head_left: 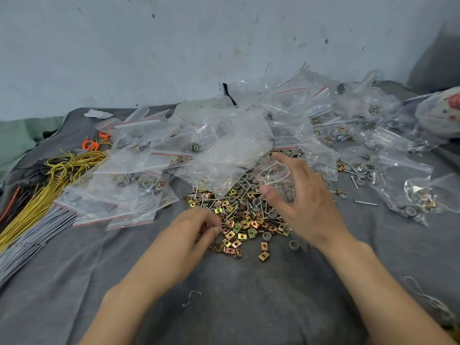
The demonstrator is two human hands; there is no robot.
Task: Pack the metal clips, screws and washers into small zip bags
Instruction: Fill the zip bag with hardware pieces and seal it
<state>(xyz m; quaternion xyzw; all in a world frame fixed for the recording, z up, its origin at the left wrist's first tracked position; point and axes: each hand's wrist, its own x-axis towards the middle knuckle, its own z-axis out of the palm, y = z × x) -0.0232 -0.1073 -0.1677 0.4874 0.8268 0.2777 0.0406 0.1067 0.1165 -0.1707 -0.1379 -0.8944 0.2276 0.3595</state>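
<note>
**Pinch near-left, clasp beyond it**

Pinching metal clips (pixel 235 235) at the pile's left edge, my left hand (pixel 196 227) is working just left of, and nearer me than, the small zip bag (pixel 276 180), which my right hand (pixel 298 200) is clasping over the pile.

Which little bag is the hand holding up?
The small zip bag held in the right hand, just above the heap of clips; every other bag lies on the cloth.
</note>
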